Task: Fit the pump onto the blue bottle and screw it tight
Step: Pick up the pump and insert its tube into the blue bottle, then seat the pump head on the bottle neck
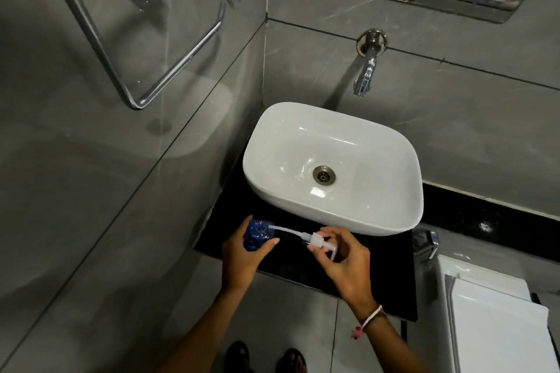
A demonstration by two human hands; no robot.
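My left hand (241,254) is wrapped around the blue bottle (256,233), which stands on the black counter (291,263) in front of the sink. A clear plastic pump (319,241) is pinched in my right hand (342,257) by its collar and head. The pump's thin white tube (286,230) slants left, and its tip sits in the bottle's mouth. The pump collar is well clear of the bottle neck, to its right. My fingers hide most of the bottle's body.
A white basin (372,215) sits on the counter just behind my hands, with a chrome tap (366,73) on the wall above it. A chrome towel ring (136,70) hangs on the left wall. A white toilet tank (497,312) stands at lower right.
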